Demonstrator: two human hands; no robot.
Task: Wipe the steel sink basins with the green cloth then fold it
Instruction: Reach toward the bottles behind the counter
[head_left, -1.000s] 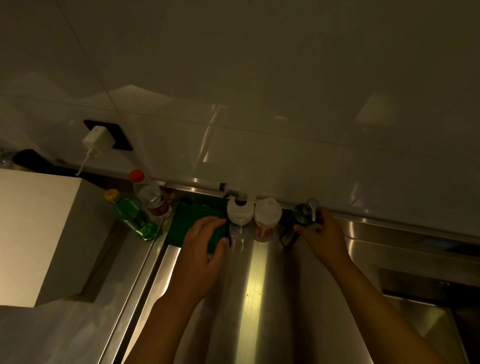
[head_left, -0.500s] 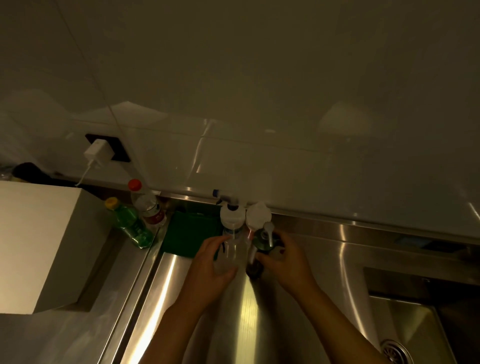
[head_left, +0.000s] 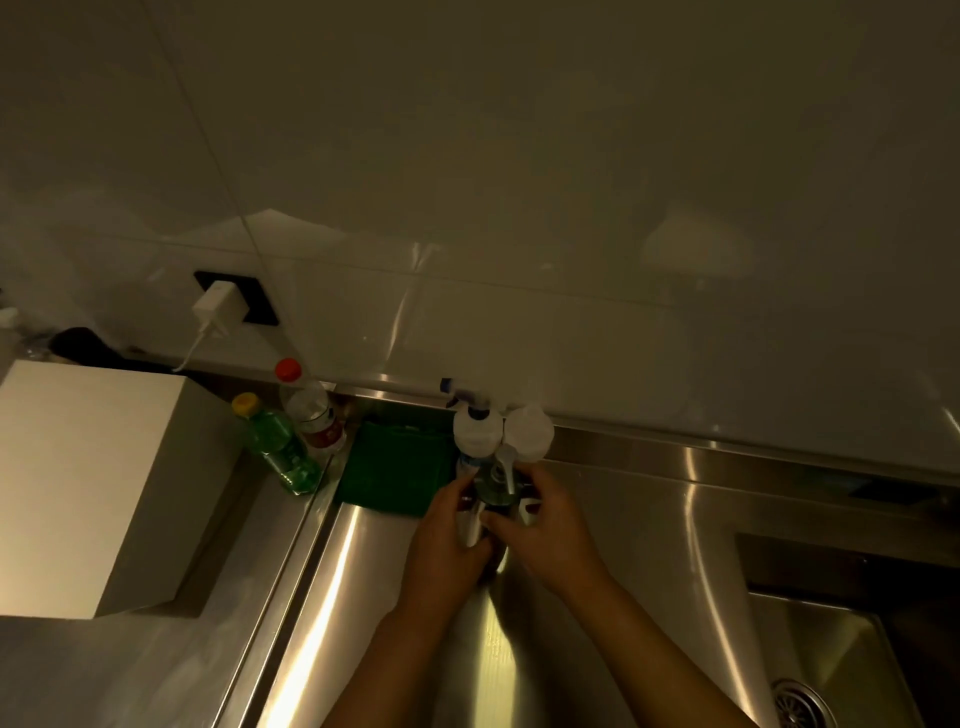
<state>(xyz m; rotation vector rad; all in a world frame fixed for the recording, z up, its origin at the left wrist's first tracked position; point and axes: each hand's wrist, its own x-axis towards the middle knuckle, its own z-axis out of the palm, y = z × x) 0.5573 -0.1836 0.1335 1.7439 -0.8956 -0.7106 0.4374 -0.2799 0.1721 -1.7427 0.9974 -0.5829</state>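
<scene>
The green cloth lies folded flat on the steel counter against the back wall, left of two white-capped bottles. A dark pump dispenser bottle stands just in front of those bottles. My left hand curls around its left side and my right hand curls around its right side. A corner of a steel sink basin with its drain shows at the lower right.
A green bottle with a yellow cap and a clear bottle with a red cap stand left of the cloth. A white box sits at the left. A white charger hangs from the wall socket.
My right hand carried the pump bottle leftward from the back right to in front of the white-capped bottles. My left hand left the cloth and came onto the pump bottle.
</scene>
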